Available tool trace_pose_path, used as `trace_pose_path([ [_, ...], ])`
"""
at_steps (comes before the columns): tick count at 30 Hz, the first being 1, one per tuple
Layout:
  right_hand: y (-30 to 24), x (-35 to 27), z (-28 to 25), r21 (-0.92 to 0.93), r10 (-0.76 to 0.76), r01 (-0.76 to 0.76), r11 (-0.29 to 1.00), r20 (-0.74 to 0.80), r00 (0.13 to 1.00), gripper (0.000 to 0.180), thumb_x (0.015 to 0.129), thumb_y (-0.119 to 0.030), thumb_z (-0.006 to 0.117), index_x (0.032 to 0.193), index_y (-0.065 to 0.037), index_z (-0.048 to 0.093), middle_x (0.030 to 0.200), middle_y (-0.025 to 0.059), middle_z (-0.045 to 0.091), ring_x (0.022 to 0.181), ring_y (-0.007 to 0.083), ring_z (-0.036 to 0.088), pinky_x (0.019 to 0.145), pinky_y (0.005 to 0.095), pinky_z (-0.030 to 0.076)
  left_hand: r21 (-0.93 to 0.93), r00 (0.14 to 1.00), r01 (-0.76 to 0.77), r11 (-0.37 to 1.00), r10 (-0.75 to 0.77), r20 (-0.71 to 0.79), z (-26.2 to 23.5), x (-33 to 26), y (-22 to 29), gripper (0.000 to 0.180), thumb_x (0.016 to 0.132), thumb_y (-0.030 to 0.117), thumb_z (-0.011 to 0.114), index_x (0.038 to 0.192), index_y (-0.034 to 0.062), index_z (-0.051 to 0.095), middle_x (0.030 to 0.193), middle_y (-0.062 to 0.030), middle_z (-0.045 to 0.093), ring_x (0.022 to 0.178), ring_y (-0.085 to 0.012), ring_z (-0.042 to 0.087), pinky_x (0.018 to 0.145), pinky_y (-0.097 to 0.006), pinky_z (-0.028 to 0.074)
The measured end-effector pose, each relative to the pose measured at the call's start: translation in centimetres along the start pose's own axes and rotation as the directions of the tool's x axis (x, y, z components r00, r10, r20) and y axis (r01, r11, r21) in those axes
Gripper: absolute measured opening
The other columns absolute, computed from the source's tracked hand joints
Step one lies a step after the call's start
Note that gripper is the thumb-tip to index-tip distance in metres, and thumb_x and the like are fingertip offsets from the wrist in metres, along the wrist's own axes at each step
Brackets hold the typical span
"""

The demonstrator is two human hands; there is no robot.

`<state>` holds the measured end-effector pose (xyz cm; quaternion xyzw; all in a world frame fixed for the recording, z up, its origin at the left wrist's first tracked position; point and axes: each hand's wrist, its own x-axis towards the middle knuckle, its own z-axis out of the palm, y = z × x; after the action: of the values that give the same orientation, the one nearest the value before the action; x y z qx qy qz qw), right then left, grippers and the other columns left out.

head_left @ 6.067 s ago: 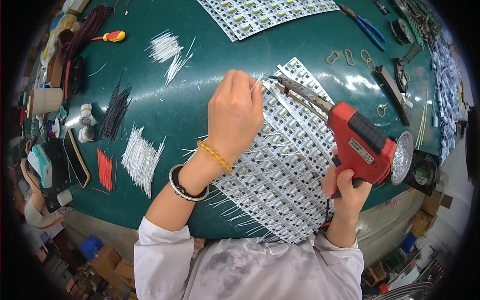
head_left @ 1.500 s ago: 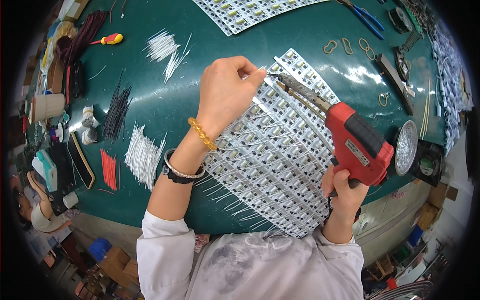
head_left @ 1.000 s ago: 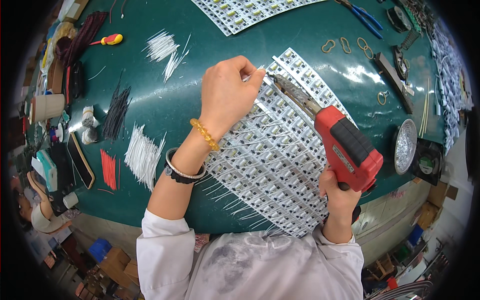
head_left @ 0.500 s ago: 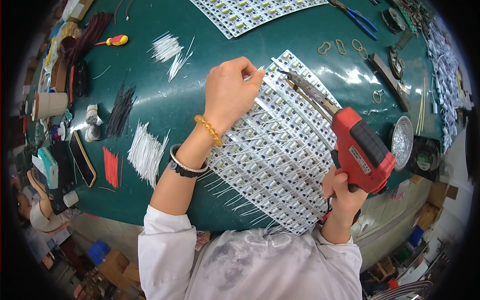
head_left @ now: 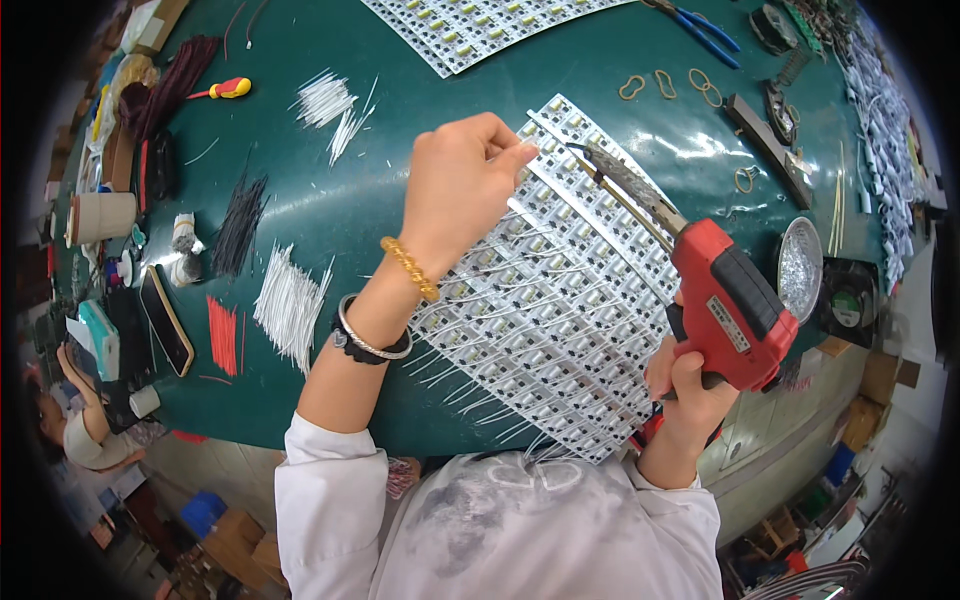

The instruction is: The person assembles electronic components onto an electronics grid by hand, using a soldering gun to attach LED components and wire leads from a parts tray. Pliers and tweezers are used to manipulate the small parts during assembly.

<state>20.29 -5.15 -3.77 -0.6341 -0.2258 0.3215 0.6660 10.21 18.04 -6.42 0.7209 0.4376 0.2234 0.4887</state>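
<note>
Gripping a red soldering gun [head_left: 735, 305], the right hand [head_left: 697, 392] sits right of the frame's middle, fingers closed around the handle. The gun's iron points up and left, its dark tip near the left fingertips but apart from them; whether it touches the board sheet [head_left: 545, 330] underneath, I can't tell from here. That sheet fills the centre of the frame, slanted on the green table [head_left: 400, 430], thin white leads trailing off its lower left edge.

The left hand [head_left: 462, 185], above centre, has thumb and forefinger pinched together at the sheet's upper left edge; I can't make out what, if anything, is between them.

Over in the left half lie piles of white wires [head_left: 290, 308], black wires [head_left: 240, 228] and red wires [head_left: 222, 335]. A screwdriver [head_left: 232, 88] rests upper left, blue-handled pliers [head_left: 708, 35] upper right, and a shiny dish [head_left: 800, 270] stands near the right edge.
</note>
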Motion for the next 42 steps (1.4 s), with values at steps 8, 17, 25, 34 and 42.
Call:
trace_pose_path([
  [8,1.0,0.8,0.1,-0.065,0.077,-0.077,0.995,-0.002,0.997,0.022,0.079,-0.006,0.064,0.094,0.003,0.052,0.068,0.0053,0.055,0.048,0.0096,0.049,0.041,0.0225,0.038,0.220,0.990,-0.101,0.970,0.119,-0.072,1.0,0.0,-1.4,0.017,0.074,0.015,0.067,0.073,-0.0023,0.064,0.059,-0.0064,0.060,0.052,-0.0095,0.051,0.050,-0.025,0.040],
  [17,1.3,1.3,0.4,-0.026,0.102,-0.102,0.994,0.024,0.994,0.025,0.078,-0.006,0.065,0.096,0.003,0.051,0.068,0.0044,0.054,0.048,0.0096,0.049,0.041,0.0223,0.038,0.152,0.998,-0.021,0.988,0.029,-0.052,0.6,0.3,-1.5,0.020,0.074,0.016,0.068,0.071,-0.0038,0.063,0.058,-0.0037,0.058,0.051,-0.0071,0.049,0.048,-0.023,0.039],
  [25,1.7,0.9,0.2,-0.289,0.067,-0.063,0.955,0.006,0.998,0.027,0.073,-0.004,0.070,0.097,0.000,0.057,0.078,0.0019,0.057,0.058,0.0067,0.050,0.052,0.0220,0.041,0.195,0.995,-0.052,0.979,0.067,-0.069,0.7,0.3,-1.6,0.020,0.074,0.016,0.068,0.071,-0.0030,0.063,0.057,-0.0044,0.059,0.051,-0.0076,0.050,0.048,-0.023,0.039],
  [34,0.6,0.6,0.0,-0.108,0.128,-0.134,0.985,-0.059,0.990,0.033,0.074,-0.003,0.067,0.103,0.003,0.053,0.076,0.0039,0.056,0.054,0.0088,0.050,0.045,0.0220,0.041,0.199,0.993,-0.072,0.977,0.088,-0.073,0.8,0.3,-1.7,0.019,0.073,0.015,0.067,0.072,-0.0031,0.064,0.058,-0.0056,0.060,0.051,-0.0089,0.052,0.049,-0.024,0.040],
  [42,1.1,0.6,0.2,-0.084,-0.028,0.025,0.996,-0.029,0.999,0.043,0.080,-0.019,0.064,0.109,0.008,0.047,0.060,0.0042,0.049,0.043,0.0098,0.044,0.040,0.0229,0.035,0.155,0.998,-0.046,0.987,0.051,-0.029,0.3,0.3,-1.4,0.016,0.076,0.014,0.066,0.074,-0.0021,0.064,0.059,-0.0044,0.060,0.050,-0.0075,0.052,0.045,-0.022,0.039],
])
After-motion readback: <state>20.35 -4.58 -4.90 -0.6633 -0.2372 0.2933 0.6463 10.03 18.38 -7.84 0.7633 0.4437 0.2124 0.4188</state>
